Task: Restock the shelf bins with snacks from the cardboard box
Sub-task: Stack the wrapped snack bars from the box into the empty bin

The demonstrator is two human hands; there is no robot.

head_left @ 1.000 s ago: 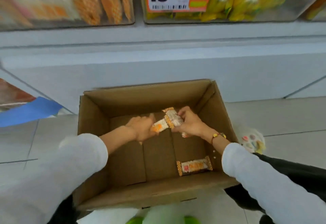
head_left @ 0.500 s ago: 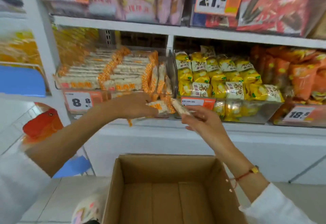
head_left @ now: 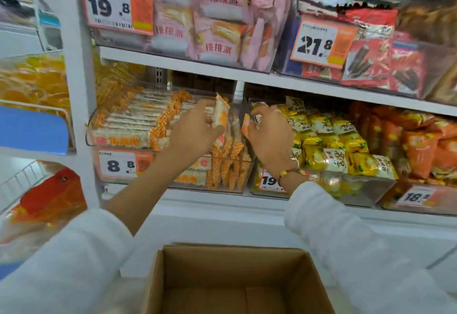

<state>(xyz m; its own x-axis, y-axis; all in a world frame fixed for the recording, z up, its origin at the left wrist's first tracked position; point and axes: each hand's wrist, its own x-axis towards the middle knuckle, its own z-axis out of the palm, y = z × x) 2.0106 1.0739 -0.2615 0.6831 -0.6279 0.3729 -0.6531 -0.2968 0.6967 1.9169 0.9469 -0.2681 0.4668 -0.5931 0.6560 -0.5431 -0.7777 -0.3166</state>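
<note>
The left hand [head_left: 195, 128] grips a snack bar [head_left: 219, 113] above the clear bin [head_left: 222, 185]; the right hand [head_left: 269, 132] seems to pinch another [head_left: 246, 123]. Upright bars are crowded, so forced ones could topple out; the cardboard box [head_left: 237, 281] waits below

From my remote seat, the cardboard box [head_left: 237, 281] sat lowest and nearest, on the floor before the shelf unit. Above and behind it ran the lower shelf, where the clear bin [head_left: 170, 140] of stacked snack bars stood on the left, the bin of small pouches [head_left: 329, 145] just beside it on the right. The left hand [head_left: 195, 128] was over the first bin, holding a snack bar [head_left: 220, 113] upright; the right hand [head_left: 269, 133] was near the divide between the two bins (what it pinched was largely hidden). One shelf higher, a bin of cake packets [head_left: 217, 17] stood above the bars
</note>
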